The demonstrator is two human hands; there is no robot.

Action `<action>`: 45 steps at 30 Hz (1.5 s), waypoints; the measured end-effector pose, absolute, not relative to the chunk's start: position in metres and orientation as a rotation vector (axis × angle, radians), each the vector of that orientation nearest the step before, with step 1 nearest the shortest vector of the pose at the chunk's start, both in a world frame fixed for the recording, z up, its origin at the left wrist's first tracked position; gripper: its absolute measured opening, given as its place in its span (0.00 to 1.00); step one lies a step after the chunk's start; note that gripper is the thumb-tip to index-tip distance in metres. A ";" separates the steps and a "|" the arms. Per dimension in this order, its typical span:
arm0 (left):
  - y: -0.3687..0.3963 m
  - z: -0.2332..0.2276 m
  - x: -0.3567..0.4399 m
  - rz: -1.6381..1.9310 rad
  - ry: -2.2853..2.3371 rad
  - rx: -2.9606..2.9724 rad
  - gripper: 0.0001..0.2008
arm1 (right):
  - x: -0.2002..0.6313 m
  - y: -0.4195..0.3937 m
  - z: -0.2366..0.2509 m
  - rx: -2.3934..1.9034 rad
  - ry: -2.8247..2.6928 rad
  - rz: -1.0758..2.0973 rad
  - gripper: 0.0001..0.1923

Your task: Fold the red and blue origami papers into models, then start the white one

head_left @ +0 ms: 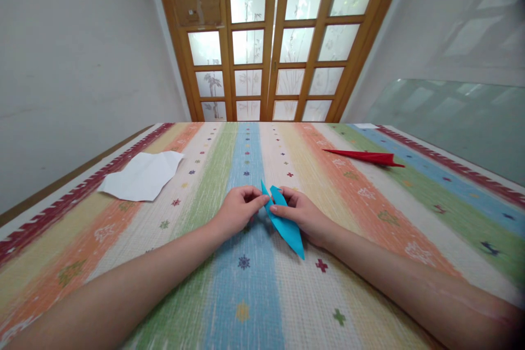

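Fingers of left hand [238, 209] and right hand [301, 213] pinched narrow on blue folded paper [285, 221], already creased into long pointed shape, tip work unfinished. Right of grip, finished red folded paper [367, 157]; left, white sheet [141, 176] on striped tabletop [430, 213].

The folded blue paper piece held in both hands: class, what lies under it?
Under the folded blue paper piece lies the striped, colourful tablecloth. The right hand sits behind one edge, part-hidden. Whatever the paper covers directly cannot be seen.
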State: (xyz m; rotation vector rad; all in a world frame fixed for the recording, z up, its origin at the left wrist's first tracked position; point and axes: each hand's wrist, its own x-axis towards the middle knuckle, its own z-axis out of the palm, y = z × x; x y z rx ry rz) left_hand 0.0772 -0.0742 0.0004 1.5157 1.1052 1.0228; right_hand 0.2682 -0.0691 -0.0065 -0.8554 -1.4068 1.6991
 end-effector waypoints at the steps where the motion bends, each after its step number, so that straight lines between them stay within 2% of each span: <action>1: -0.074 0.001 0.077 1.016 1.091 1.529 0.17 | 0.268 -0.069 -0.006 -0.852 -1.392 1.712 0.19; 10: -0.073 0.000 0.075 1.002 1.005 1.445 0.17 | 0.269 -0.071 -0.003 -0.819 -1.445 1.805 0.18; 20: -0.074 0.002 0.075 0.988 0.999 1.460 0.18 | 0.269 -0.071 -0.005 -0.905 -1.559 1.690 0.18; 26: -0.073 0.007 0.073 0.933 0.889 1.349 0.20 | 0.275 -0.066 -0.007 -0.859 -1.472 1.867 0.17; 45: -0.071 0.003 0.068 0.830 0.739 1.275 0.17 | 0.283 -0.060 -0.006 -0.752 -1.642 1.911 0.18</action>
